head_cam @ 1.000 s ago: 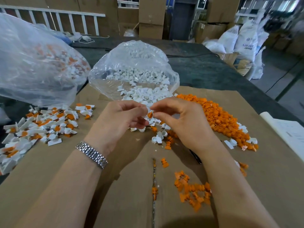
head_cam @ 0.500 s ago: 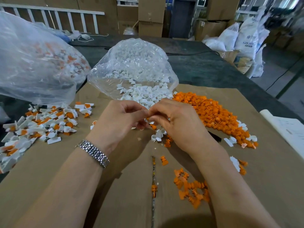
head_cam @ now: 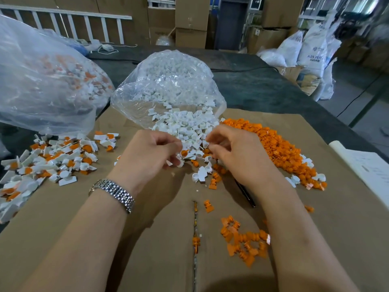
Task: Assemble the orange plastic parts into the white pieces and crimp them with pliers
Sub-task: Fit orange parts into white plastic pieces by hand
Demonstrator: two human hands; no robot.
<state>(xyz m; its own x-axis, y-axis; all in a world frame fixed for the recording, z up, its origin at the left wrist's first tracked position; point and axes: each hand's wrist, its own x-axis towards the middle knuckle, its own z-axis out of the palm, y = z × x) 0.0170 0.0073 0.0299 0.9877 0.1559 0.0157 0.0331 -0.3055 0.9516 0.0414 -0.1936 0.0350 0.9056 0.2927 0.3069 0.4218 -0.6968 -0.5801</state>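
Head view first — what does each hand have?

— Left hand (head_cam: 151,153) has its fingers curled, pinching a white piece with an orange insert (head_cam: 182,155) at the fingertips. Right hand (head_cam: 235,157) is curled too, thumb and forefinger drawn together near a small white bit; whether it truly pinches something, I cannot tell.

— And where are they against the clear bag of white pieces (head_cam: 168,91)?

— Just in front of its open mouth, over the white pieces spilled out (head_cam: 185,125) onto the cardboard sheet (head_cam: 147,260). The two hands are close but not touching.

— The loose orange parts?

— A long heap of orange parts (head_cam: 280,148) runs right of the bag's mouth, beside the right hand. A smaller orange cluster (head_cam: 244,239) lies well nearer the person than the bag, by the right forearm.

— Finished ones?

— A pile of white-and-orange assemblies (head_cam: 52,161) sits left of the bag, with a second, larger clear bag (head_cam: 42,81) behind it holding more. A dark slim tool (head_cam: 245,193) pokes out from under the right wrist; only part shows. A metal watch band (head_cam: 114,194) circles the left wrist.
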